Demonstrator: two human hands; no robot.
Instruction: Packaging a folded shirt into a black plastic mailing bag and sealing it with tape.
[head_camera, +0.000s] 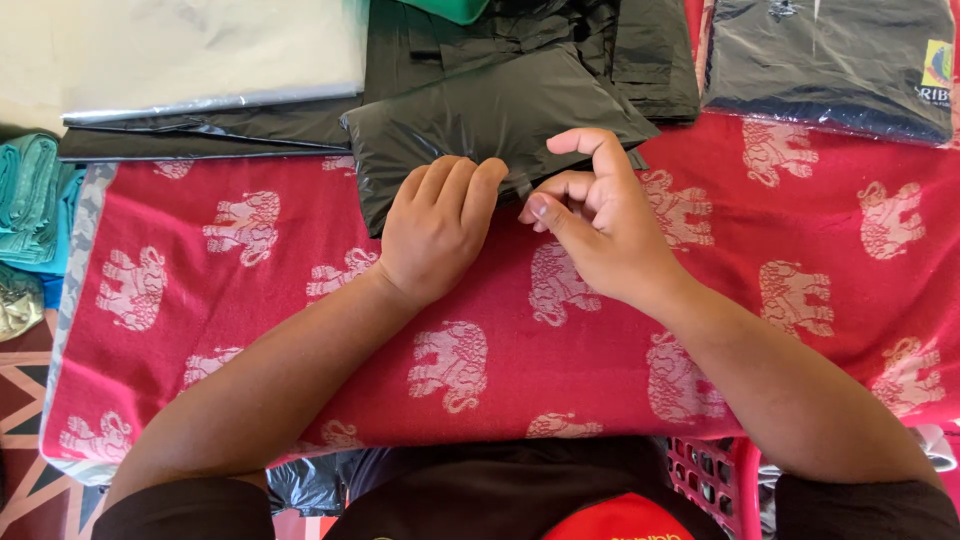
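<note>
Hands meet at the near edge of a dark grey plastic bag (490, 120) lying on a red cloth with pale elephant figures (300, 250). That cloth is the largest thing in view, covering the work surface from its grey border on the left to the right edge of the picture, with open room in front of both forearms. One left hand (437, 225) lies knuckles up, fingers curled down onto the bag's lower edge. One right hand (590, 215) is half closed, thumb and curled fingers pinching the same edge, forefinger raised. Behind the bag lie more dark plastic bags (530, 40), too overlapped to count, a pale flat sheet (210, 50) at upper left, and one clear-wrapped dark garment (830, 60) at upper right. Folded teal fabric (30, 190) sits off the cloth's left edge. One red plastic crate (705, 470) shows below the near edge
</note>
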